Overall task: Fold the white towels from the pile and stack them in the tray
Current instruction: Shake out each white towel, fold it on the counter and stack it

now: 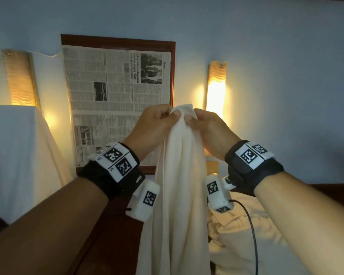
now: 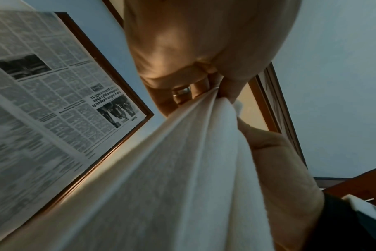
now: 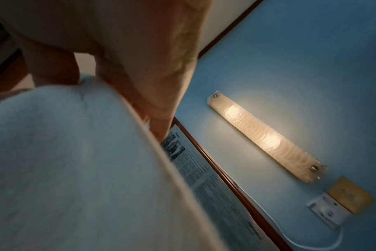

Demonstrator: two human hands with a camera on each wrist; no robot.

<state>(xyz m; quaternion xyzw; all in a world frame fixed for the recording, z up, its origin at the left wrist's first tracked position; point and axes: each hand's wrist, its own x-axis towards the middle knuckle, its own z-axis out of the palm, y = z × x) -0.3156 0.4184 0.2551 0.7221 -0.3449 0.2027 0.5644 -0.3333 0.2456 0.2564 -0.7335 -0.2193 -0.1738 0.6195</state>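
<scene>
Head view: both hands are raised side by side. The left hand (image 1: 157, 124) and right hand (image 1: 209, 130) each pinch the top edge of a white towel (image 1: 179, 185), which hangs straight down between the forearms in long folds. Low on the right lies the pile (image 1: 238, 231) of rumpled towels, behind the right wrist. On the far wall a newspaper (image 1: 115, 96) covers a dark wooden frame, a lit lamp (image 1: 215, 90) glows to its right, and another lamp (image 1: 20, 80) stands far left above a draped white cloth (image 1: 14, 151). Each wrist wears a black band with square coded tags.

Left wrist view: the left fingers (image 2: 180, 95), one with a ring (image 2: 182, 92), close their grip on the gathered towel (image 2: 161, 186). The newspaper's headline is only partly legible, with "Sabah safeguards" and "supply chain".

Right wrist view: blurred; the right fingers (image 3: 161, 108) curl behind the towel (image 3: 75, 161). Only here, a wall socket (image 3: 326, 210) shows below the lamp (image 3: 262, 137).
</scene>
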